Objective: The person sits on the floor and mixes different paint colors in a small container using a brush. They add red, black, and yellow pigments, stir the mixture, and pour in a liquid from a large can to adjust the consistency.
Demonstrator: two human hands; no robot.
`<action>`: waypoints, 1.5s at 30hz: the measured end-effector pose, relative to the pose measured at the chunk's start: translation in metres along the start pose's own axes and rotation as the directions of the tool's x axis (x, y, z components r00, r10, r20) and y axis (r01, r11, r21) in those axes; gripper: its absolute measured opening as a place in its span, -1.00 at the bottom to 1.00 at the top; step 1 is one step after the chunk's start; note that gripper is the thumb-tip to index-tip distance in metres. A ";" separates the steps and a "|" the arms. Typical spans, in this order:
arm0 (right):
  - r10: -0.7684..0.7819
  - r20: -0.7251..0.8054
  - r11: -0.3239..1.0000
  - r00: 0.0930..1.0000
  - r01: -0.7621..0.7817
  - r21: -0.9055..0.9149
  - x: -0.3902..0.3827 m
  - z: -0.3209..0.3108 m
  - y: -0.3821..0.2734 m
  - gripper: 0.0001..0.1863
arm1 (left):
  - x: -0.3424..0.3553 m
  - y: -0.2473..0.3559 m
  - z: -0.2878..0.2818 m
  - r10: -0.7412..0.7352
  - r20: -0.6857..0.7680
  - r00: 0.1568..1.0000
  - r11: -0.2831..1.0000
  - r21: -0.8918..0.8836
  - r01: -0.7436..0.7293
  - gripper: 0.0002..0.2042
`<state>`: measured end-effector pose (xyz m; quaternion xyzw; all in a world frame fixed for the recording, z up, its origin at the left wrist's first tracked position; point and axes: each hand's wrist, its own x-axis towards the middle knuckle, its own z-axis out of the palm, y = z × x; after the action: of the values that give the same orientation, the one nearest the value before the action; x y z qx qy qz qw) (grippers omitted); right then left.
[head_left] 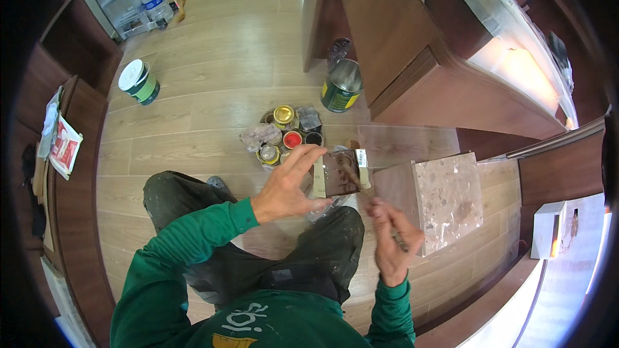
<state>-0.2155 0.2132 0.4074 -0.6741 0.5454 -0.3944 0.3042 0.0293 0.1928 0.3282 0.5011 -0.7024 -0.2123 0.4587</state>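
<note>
My left hand [290, 187] grips the left side of a small brown panel or shallow tray [338, 173] with pale strips at both sides and a white label at its top right. My right hand [393, 235] is closed on a slender brush [361, 187], its tip over the brown surface; the bristles are hard to make out. Just beyond my hands sit several small paint cans, with a gold lid [284, 115], red paint [292, 139] and dark contents [314, 139], plus a crumpled rag [256, 134]. My legs are bent either side of my hands.
A spattered board [448, 200] lies at right. A large open can [342, 90] stands by wooden furniture [406, 71], a white-lidded bucket [138, 80] farther left. Water bottles [155, 3] are at the back. Papers [64, 142] rest on the left cabinet [84, 212].
</note>
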 end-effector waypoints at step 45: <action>0.098 0.245 0.995 0.965 -0.104 0.012 0.007 -0.022 0.002 -0.81 | 0.010 -0.009 0.004 -0.086 0.236 0.968 0.986 -0.118 0.117 -0.04</action>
<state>-0.2350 0.2065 0.4178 -0.6852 0.5323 -0.2992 0.3970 0.0297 0.1795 0.3236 0.4773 -0.7087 -0.3380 0.3947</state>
